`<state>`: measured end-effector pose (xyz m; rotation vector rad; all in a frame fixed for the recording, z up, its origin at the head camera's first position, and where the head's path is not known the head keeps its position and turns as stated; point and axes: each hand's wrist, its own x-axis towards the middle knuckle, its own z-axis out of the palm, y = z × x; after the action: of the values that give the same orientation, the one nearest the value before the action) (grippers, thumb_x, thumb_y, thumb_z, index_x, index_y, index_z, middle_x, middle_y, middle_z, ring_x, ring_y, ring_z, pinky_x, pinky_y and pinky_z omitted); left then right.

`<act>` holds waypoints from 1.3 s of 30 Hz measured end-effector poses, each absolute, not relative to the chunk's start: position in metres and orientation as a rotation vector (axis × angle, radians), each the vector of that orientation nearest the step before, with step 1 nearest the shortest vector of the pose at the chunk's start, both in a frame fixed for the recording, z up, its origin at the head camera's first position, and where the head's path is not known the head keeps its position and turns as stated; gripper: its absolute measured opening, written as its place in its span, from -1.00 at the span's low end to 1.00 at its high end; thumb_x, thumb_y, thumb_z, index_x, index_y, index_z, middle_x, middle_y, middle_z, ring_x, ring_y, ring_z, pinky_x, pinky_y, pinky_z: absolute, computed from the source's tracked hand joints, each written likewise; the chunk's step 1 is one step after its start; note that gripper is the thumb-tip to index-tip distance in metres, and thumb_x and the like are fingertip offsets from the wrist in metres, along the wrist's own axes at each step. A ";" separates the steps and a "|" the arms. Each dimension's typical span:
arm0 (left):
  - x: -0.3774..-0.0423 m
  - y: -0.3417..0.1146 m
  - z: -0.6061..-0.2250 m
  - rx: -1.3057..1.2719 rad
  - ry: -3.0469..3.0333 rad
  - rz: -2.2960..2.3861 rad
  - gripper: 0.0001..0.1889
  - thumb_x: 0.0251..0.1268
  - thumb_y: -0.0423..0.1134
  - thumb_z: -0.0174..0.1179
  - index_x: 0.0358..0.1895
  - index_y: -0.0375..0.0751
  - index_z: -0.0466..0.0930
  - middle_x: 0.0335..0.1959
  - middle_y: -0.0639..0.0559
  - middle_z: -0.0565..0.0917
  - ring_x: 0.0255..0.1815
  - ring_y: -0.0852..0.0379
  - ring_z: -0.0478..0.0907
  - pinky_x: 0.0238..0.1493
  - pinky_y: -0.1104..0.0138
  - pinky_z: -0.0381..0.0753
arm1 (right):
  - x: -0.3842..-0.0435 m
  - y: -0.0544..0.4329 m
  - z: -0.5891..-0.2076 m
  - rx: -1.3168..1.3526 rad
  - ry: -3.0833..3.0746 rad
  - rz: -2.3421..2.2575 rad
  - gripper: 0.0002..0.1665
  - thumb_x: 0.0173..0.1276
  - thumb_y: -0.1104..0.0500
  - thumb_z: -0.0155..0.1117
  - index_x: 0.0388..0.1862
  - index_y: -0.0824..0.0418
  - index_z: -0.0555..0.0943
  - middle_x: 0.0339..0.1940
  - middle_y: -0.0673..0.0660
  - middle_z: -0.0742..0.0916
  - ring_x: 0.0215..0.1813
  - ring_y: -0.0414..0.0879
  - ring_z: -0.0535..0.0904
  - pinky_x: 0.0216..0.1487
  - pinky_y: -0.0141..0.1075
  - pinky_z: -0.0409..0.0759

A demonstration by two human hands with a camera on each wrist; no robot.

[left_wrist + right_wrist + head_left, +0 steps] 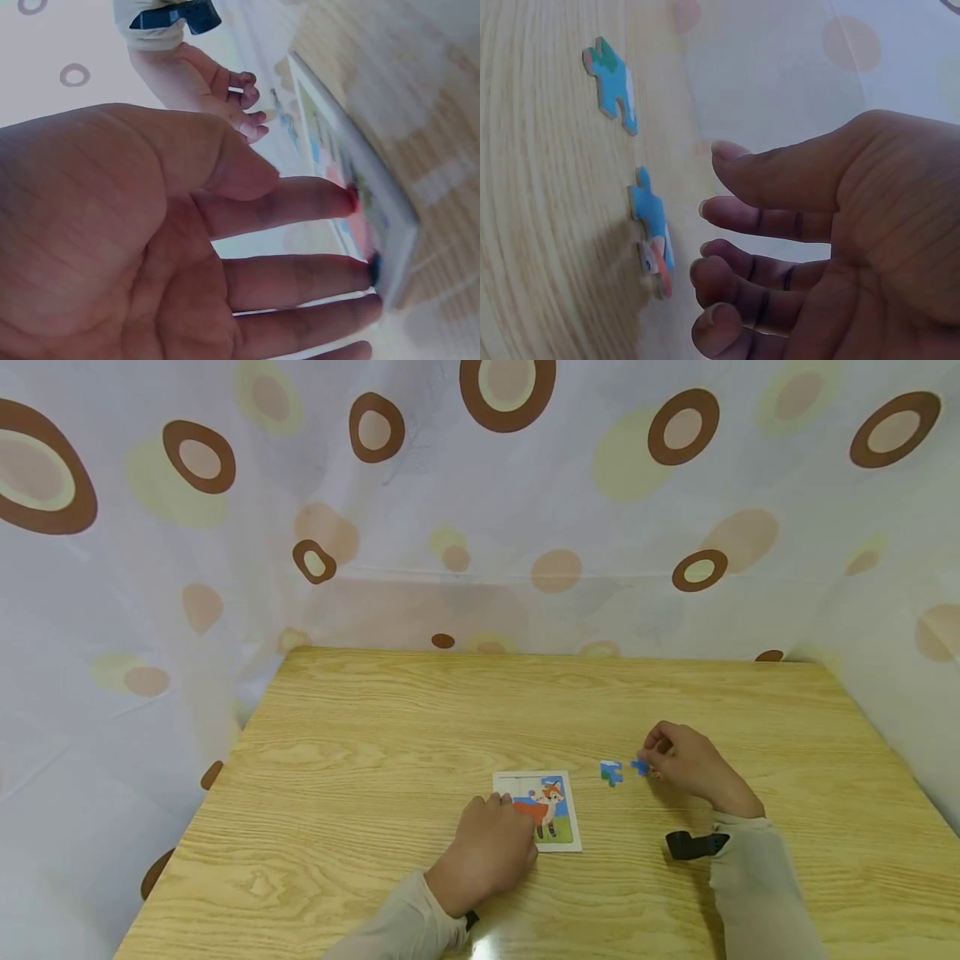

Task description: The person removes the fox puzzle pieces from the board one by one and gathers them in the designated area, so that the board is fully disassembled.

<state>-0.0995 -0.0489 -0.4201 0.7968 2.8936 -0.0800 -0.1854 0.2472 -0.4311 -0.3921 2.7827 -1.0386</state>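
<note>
My left hand (491,852) presses flat fingers on the fox puzzle board (558,810) at lower centre; my right hand (690,764), loosely open, seems just beside the blue puzzle piece (654,232), holding nothing

The left hand (172,247) presses straight fingertips (349,196) on the puzzle board (379,217); the right hand (217,94) lies beyond.

A small rectangular fox-picture puzzle board (551,810) lies flat on the bench. Right of it lie two loose pieces: a blue-green-white jigsaw piece (611,772) and, just beyond, a blue-orange jigsaw piece (640,767).
</note>
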 end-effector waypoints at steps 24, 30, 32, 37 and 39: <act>-0.119 -0.061 -0.436 0.848 3.013 0.048 -0.08 0.18 0.46 0.30 0.43 -0.16 0.49 0.45 -0.14 0.48 0.42 -0.11 0.45 0.26 0.04 0.55 | -0.178 0.169 -0.432 -0.806 2.731 -1.076 -0.95 0.48 0.30 0.32 -0.19 0.24 0.59 -0.42 0.00 0.62 -0.51 -0.19 0.45 -0.48 -0.31 0.48; -0.127 -0.065 -0.443 0.885 2.958 0.073 -0.06 0.03 0.46 0.40 0.37 -0.13 0.55 0.49 -0.09 0.45 0.48 -0.08 0.40 0.32 0.05 0.50 | -0.178 0.151 -0.442 -0.884 2.679 -1.046 -0.92 0.42 0.33 0.38 -0.16 0.32 0.67 -0.39 -0.03 0.63 -0.40 -0.24 0.48 -0.37 -0.31 0.52; -0.129 -0.066 -0.444 0.889 2.950 0.086 -0.08 0.01 0.46 0.41 0.33 -0.12 0.58 0.48 -0.07 0.46 0.47 -0.08 0.41 0.31 0.05 0.51 | -0.178 0.148 -0.446 -0.888 2.649 -1.040 -0.91 0.41 0.34 0.38 -0.15 0.34 0.68 -0.40 -0.02 0.63 -0.39 -0.24 0.48 -0.36 -0.32 0.51; -0.131 -0.067 -0.445 0.885 2.937 0.125 -0.09 0.00 0.44 0.44 0.32 -0.12 0.59 0.47 -0.07 0.48 0.46 -0.08 0.43 0.28 0.05 0.54 | -0.178 0.146 -0.450 -0.899 2.661 -1.003 -0.91 0.39 0.36 0.39 -0.16 0.33 0.70 -0.42 -0.03 0.61 -0.40 -0.24 0.45 -0.36 -0.32 0.49; -0.131 -0.068 -0.446 0.884 2.935 0.136 -0.09 -0.01 0.43 0.46 0.33 -0.12 0.59 0.47 -0.08 0.48 0.46 -0.09 0.43 0.28 0.06 0.55 | -0.177 0.145 -0.450 -0.897 2.688 -0.975 -0.91 0.37 0.36 0.40 -0.16 0.32 0.70 -0.41 -0.03 0.61 -0.39 -0.23 0.45 -0.35 -0.32 0.49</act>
<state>-0.1314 -0.0679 -0.4463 0.8835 2.9346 0.1358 -0.1772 0.1448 -0.4498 -0.8973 2.6883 -0.9753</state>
